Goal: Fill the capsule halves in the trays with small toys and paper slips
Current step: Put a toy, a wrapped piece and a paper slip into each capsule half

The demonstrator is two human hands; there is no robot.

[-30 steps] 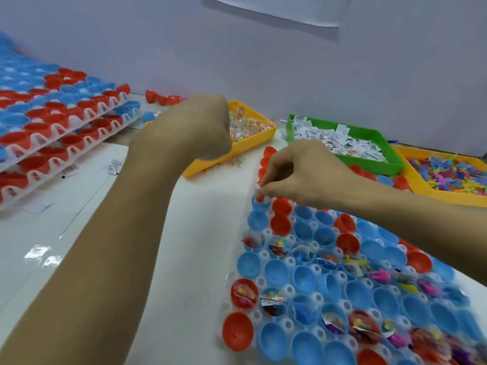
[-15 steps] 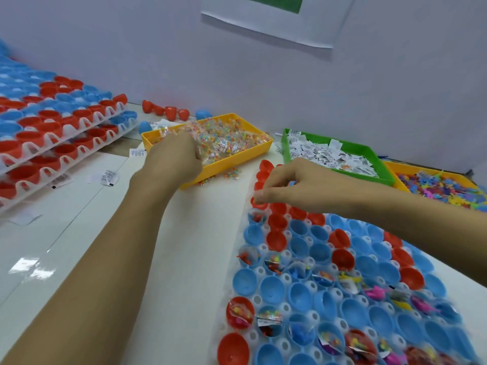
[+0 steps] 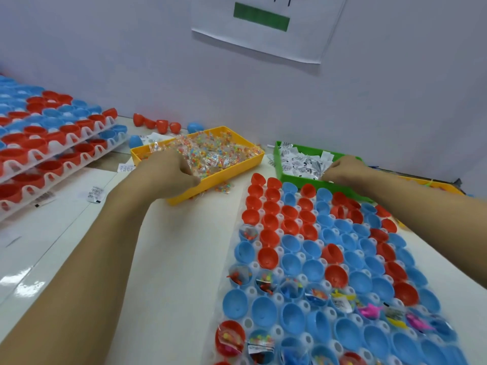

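A white tray [image 3: 238, 259] of red and blue capsule halves lies at the right; several near halves hold bagged toys and slips. My left hand [image 3: 168, 173] reaches into the yellow bin [image 3: 226, 177] of small bagged toys [image 3: 213, 154], fingers curled among the bags. Over the green bin [image 3: 279, 164] my right hand [image 3: 342, 171] has its fingers bent down into the paper slips [image 3: 300, 163]. Whether either hand holds anything is hidden.
Stacked trays of red and blue halves [image 3: 44, 143] fill the left side. Loose red halves [image 3: 156, 123] and a blue one [image 3: 193, 126] lie by the wall. Stray slips [image 3: 95, 194] lie on the table. Another yellow bin [image 3: 437, 186] shows behind my right forearm.
My left hand has gone deeper into the yellow toy bin. My right hand left the far corner of the capsule tray and moved right into the green slip bin. The view tilted up.
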